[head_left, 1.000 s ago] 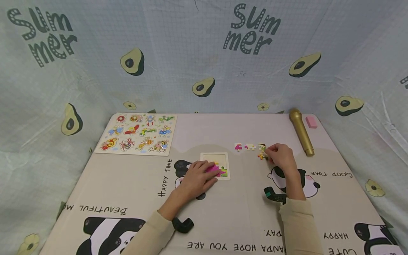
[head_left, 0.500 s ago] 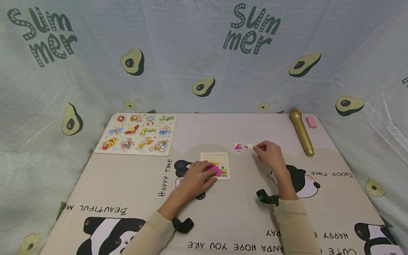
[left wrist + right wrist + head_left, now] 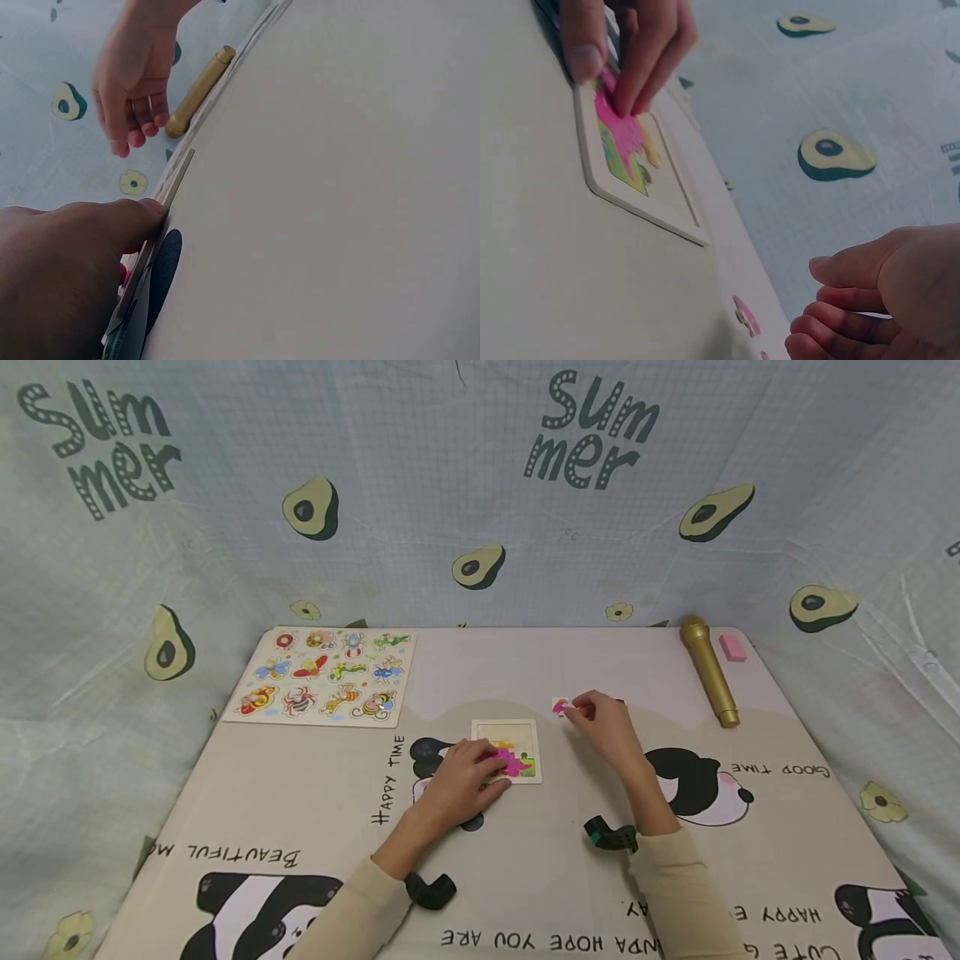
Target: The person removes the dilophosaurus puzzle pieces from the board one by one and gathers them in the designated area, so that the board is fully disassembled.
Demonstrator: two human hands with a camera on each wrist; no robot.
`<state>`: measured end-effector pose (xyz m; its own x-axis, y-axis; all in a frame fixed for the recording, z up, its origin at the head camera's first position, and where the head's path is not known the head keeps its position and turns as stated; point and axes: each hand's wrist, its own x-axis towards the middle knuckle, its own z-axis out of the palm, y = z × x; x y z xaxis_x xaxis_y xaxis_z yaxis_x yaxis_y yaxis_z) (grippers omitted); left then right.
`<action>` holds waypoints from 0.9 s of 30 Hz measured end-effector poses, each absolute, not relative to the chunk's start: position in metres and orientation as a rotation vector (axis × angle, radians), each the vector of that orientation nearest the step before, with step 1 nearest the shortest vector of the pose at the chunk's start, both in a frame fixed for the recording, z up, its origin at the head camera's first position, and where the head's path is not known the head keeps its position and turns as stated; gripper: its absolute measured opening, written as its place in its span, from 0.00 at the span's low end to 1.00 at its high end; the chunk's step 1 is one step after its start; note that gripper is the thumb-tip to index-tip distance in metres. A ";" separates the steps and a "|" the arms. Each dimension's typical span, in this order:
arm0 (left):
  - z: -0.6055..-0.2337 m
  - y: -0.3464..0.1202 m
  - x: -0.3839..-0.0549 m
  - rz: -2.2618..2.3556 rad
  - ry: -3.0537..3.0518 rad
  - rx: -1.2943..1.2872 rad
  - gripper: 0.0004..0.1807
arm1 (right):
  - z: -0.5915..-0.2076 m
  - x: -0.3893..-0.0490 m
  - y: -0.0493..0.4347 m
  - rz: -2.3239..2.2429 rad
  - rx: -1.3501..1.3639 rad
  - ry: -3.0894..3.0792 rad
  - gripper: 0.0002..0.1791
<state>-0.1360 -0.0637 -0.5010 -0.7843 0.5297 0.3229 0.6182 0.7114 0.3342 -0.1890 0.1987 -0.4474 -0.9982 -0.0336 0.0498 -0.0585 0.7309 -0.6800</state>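
A small square jigsaw board [image 3: 529, 735] with a pale frame lies in mid-table, partly filled by a magenta and green picture [image 3: 622, 135]. My left hand [image 3: 467, 777] rests on its left side. The fingers touch the picture, and the thumb lies at the frame's near edge in the left wrist view. Up and to the right, my right hand [image 3: 606, 727] is over the loose jigsaw pieces, its fingers loosely bent with nothing between them. One pink piece [image 3: 560, 706] shows just left of its fingertips; the other pieces are mostly hidden behind the hand.
A large board of insect pictures [image 3: 318, 677] lies at the back left. At the back right are a gold microphone-shaped object [image 3: 708, 672] and a pink block [image 3: 732, 648]. A printed panda cloth [image 3: 525, 877] covers the table, with an avocado-print curtain [image 3: 412, 460] behind.
My right hand has moved left along the row of loose pieces, from the rightmost pieces to the pink one at the left. My left hand stays on the jigsaw board.
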 end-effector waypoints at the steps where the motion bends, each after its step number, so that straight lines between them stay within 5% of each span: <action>1: -0.501 -0.064 -0.136 -0.642 -2.714 -0.921 0.18 | -0.448 -0.189 0.197 1.135 0.086 -2.893 0.18; 27: -0.500 -0.064 -0.137 -0.670 -2.680 -0.936 0.17 | -0.460 -0.182 0.156 1.180 0.300 -2.924 0.16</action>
